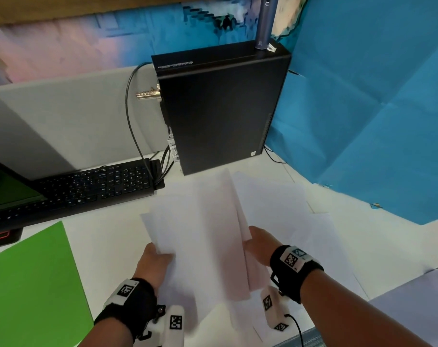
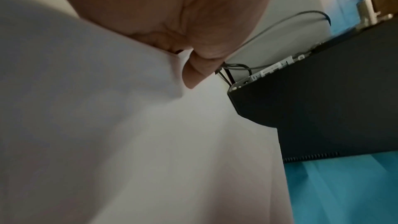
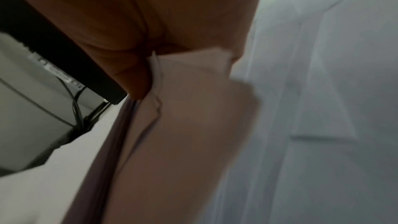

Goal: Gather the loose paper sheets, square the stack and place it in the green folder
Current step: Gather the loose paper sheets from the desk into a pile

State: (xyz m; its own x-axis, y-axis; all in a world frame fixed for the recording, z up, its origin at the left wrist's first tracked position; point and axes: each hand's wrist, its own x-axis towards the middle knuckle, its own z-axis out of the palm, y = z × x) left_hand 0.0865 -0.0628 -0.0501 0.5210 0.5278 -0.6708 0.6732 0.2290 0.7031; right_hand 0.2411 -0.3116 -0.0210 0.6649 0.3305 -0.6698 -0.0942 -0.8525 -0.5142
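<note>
A stack of white paper sheets (image 1: 203, 234) is lifted off the desk between both hands, its edges uneven and fanned. My left hand (image 1: 154, 259) grips the stack's left edge, thumb over the top sheet. My right hand (image 1: 259, 242) grips the right edge. The left wrist view shows the thumb of my left hand (image 2: 193, 72) pinching the paper sheets (image 2: 96, 108). In the right wrist view my right hand (image 3: 137, 81) clamps several offset edges of the paper sheets (image 3: 183, 125). The green folder (image 1: 30, 284) lies flat on the desk at the left. More loose sheets (image 1: 313, 229) lie to the right.
A black computer tower (image 1: 223, 106) stands just behind the papers, cables trailing at its left. A black keyboard (image 1: 95, 186) and a laptop (image 1: 2, 194) sit at the back left. Blue paper (image 1: 375, 108) covers the wall on the right. The white desk (image 1: 107, 236) shows between folder and papers.
</note>
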